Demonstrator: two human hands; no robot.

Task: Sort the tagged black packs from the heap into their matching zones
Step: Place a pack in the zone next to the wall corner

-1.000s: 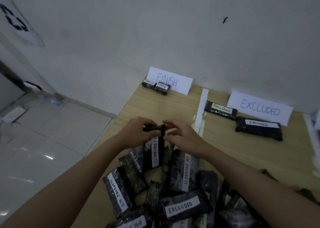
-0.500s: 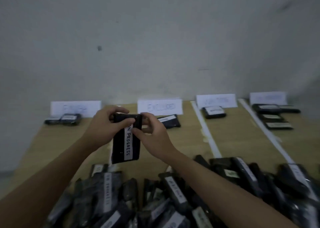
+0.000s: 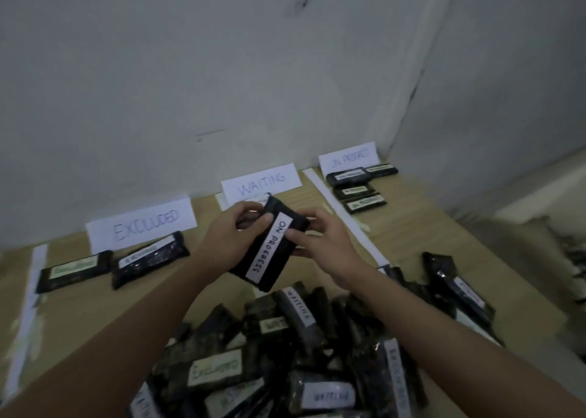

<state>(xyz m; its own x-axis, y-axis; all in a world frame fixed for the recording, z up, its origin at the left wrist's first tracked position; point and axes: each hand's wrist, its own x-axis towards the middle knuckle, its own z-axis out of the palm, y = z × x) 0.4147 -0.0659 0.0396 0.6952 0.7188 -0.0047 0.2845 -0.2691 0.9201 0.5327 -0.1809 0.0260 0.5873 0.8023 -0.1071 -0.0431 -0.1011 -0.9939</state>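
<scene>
Both hands hold one black pack tagged ON PROGRESS above the table, in front of the WAITING sign. My left hand grips its upper left edge; my right hand pinches its right side. The heap of tagged black packs lies below, near me. The ON PROGRESS sign stands at the far right with several packs before it. Two packs lie before the EXCLUDED sign.
White tape strips divide the wooden table into zones; another strip runs at the left. A white wall stands right behind the signs. A loose pack lies at the heap's right side.
The view has swung right, from the FINISH zone to the WAITING and ON PROGRESS zones. The held pack has been lifted off the heap and now tilts with its tag facing up.
</scene>
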